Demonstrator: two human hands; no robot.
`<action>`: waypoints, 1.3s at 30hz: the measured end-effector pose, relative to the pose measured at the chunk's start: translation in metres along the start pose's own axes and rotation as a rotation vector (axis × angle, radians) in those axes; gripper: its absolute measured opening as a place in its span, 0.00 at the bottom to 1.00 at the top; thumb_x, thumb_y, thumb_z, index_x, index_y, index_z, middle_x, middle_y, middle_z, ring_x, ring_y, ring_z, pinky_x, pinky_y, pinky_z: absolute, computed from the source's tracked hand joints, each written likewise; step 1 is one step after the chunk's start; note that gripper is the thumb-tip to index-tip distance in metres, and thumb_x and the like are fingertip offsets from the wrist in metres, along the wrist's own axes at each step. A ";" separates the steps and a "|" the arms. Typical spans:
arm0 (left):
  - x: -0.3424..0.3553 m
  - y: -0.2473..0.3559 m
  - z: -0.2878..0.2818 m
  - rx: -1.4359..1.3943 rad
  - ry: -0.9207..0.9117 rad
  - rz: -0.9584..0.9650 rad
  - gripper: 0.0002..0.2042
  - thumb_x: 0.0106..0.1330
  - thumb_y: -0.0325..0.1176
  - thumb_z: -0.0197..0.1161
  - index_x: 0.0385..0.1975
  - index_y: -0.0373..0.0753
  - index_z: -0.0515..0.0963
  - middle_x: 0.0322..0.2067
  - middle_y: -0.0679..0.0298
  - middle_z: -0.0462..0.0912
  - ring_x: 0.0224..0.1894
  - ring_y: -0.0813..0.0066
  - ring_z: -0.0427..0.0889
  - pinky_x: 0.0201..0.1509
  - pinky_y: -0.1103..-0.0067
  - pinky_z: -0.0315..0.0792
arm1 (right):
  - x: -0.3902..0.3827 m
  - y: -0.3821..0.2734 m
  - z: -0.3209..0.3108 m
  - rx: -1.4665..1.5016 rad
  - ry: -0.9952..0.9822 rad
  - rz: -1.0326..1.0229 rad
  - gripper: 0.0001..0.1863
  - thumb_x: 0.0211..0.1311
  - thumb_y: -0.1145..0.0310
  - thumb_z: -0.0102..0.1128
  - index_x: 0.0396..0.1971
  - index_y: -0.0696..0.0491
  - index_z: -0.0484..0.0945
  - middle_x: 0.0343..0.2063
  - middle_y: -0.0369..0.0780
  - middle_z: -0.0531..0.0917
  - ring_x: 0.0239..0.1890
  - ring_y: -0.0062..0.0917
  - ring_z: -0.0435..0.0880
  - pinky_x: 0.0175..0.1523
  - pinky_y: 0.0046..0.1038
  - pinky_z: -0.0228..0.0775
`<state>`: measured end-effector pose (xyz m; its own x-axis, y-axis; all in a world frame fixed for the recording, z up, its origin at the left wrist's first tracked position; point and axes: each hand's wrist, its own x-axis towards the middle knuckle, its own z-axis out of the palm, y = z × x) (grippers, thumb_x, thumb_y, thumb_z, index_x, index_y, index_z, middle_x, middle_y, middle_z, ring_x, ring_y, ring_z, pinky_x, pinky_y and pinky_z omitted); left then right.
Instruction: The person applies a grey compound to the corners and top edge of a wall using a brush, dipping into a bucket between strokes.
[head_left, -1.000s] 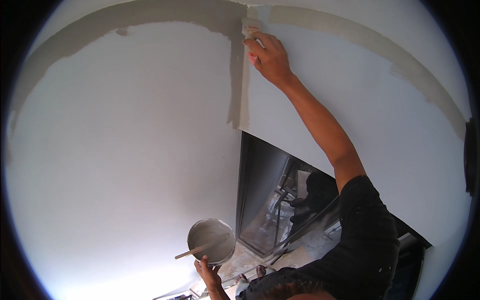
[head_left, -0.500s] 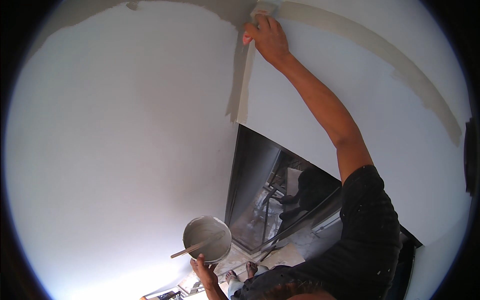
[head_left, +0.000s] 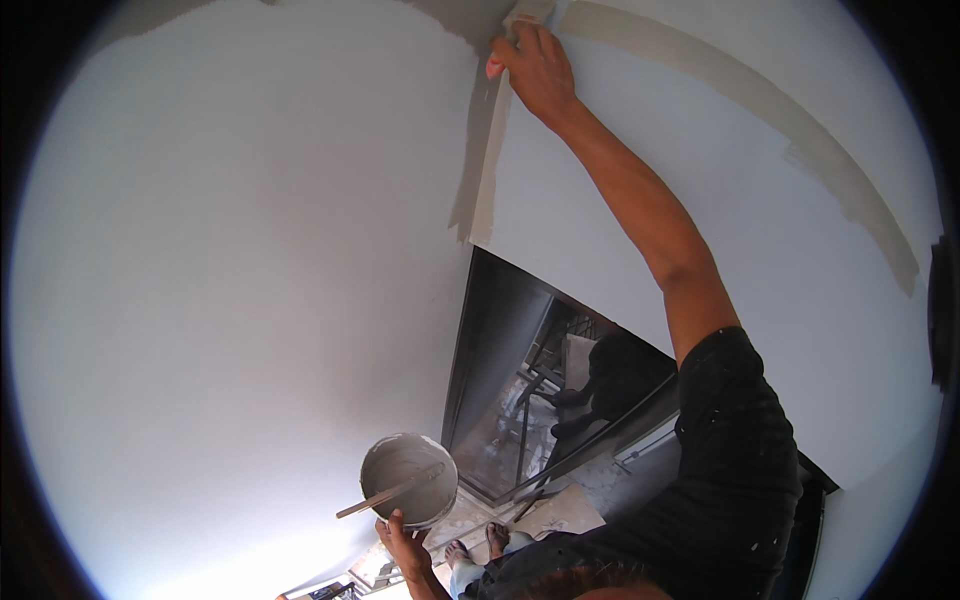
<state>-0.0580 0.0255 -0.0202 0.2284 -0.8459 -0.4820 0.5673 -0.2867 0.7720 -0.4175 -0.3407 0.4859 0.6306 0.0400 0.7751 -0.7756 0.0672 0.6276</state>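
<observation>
High at the wall corner, my right hand (head_left: 540, 72) is closed round a wide paintbrush (head_left: 494, 68) with a reddish handle end. Its head meets the wall by the ceiling, beside a strip of grey-beige paint (head_left: 487, 185) running down the corner. Low in front of me, my left hand (head_left: 404, 545) grips the rim of a round bucket (head_left: 452, 497), thumb uppermost; its other fingers are partly hidden below. Greyish paint (head_left: 395, 470) lies in the bucket. A wooden stick (head_left: 375, 500) leans in it and pokes out over the left rim.
A large pale wall (head_left: 230, 280) stands on the left. On the right wall a curved painted band (head_left: 770, 85) follows the top edge. Below the corner, a dark-framed doorway (head_left: 460, 350) opens onto a cluttered floor. My feet (head_left: 497, 538) show near the bucket.
My right hand and the brush have slid slightly upward along the corner. The whole view has shifted a little; my left hand still holds the bucket.
</observation>
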 end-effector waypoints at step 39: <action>0.001 0.000 0.001 -0.021 0.002 -0.017 0.31 0.59 0.47 0.63 0.59 0.41 0.61 0.57 0.52 0.68 0.58 0.50 0.72 0.51 0.54 0.73 | -0.004 -0.007 0.015 0.154 -0.073 0.233 0.17 0.49 0.77 0.65 0.40 0.44 0.79 0.53 0.45 0.75 0.51 0.44 0.77 0.51 0.41 0.76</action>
<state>-0.0589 0.0248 -0.0204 0.2199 -0.8402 -0.4956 0.5878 -0.2914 0.7547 -0.4153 -0.3566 0.4796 0.4356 -0.0353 0.8995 -0.8979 -0.0883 0.4313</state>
